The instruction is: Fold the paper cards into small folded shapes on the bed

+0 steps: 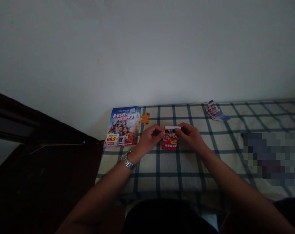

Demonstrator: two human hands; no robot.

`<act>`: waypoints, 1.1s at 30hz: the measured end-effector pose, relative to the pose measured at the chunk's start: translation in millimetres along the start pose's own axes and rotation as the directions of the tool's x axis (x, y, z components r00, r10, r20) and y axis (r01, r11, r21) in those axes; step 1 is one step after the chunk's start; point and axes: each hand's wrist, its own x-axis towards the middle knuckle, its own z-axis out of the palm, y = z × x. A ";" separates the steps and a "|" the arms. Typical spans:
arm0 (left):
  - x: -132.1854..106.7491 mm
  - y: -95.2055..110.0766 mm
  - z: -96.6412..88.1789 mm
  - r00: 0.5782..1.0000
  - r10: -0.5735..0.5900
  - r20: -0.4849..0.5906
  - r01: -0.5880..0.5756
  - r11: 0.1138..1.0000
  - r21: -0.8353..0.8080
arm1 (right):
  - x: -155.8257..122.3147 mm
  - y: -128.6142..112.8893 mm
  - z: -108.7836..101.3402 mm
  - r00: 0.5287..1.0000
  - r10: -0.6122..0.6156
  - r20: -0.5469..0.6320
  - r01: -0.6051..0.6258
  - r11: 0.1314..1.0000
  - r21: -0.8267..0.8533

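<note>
Between my two hands is a small red printed leaflet (170, 141) with cartoon-like figures on it and a white edge along the top; it looks folded. My left hand (151, 137), with a metal watch (129, 161) on its wrist, pinches the leaflet's upper left side. At the upper right corner, my right hand (191, 135) presses it with thumb and fingers. To the left of my left hand lies a stack of colourful flyers (123, 125) marked 89.9. A small orange bear-shaped piece (144, 119) sticks out beside the stack.
A checked cloth (147, 175) covers the table, which runs along a pale wall (147, 58). Several folded blue and pink papers (215, 111) lie at the back right. A pixelated dark item (269, 156) is on the right. Dark furniture (35, 120) stands at the left.
</note>
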 end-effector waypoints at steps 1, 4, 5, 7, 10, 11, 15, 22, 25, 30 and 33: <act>0.1 0.3 0.1 1.000 -0.003 0.001 0.003 1.000 -0.004 | -0.1 0.8 -0.2 1.000 0.003 0.004 -0.003 1.000 0.005; 0.6 0.5 0.5 1.000 -0.009 0.000 0.009 1.000 -0.014 | -0.4 2.7 0.1 1.000 0.014 0.019 -0.014 1.000 0.025; 0.6 0.4 0.8 1.000 -0.007 -0.006 0.007 1.000 -0.011 | -0.5 2.7 0.5 1.000 0.016 0.026 -0.017 0.999 0.028; 0.5 0.4 1.5 0.999 0.006 -0.033 -0.005 1.000 0.007 | -1.0 1.6 1.8 0.999 0.017 0.051 -0.019 0.999 0.032; -0.1 1.2 2.6 0.998 0.027 -0.062 -0.024 0.998 0.051 | -2.0 -1.8 3.7 0.996 0.020 0.088 -0.024 0.999 0.040; -0.3 1.6 2.8 0.998 0.027 -0.065 -0.023 0.998 0.060 | -2.3 -2.9 4.2 0.996 0.023 0.091 -0.026 0.999 0.039; -0.4 3.6 3.0 0.997 0.013 -0.080 -0.008 0.998 0.061 | -3.2 -5.3 4.6 0.995 0.023 0.096 -0.025 0.999 0.027; 0.3 5.2 2.0 0.996 0.001 -0.088 0.004 0.998 0.058 | -2.9 -5.7 3.2 0.996 0.013 0.084 -0.016 1.000 0.027; 0.5 3.9 1.8 0.996 0.010 -0.087 -0.007 0.999 0.044 | -2.4 -5.7 2.4 0.997 0.012 0.075 -0.013 1.000 0.009; 0.5 1.7 2.3 0.996 0.017 -0.091 -0.015 1.000 0.015 | -2.4 -6.5 2.1 0.998 0.005 0.069 -0.006 1.000 0.017; 0.1 2.6 2.4 0.994 0.032 -0.100 -0.029 0.999 0.027 | -3.3 -6.5 2.7 0.998 0.003 0.065 -0.003 1.000 -0.004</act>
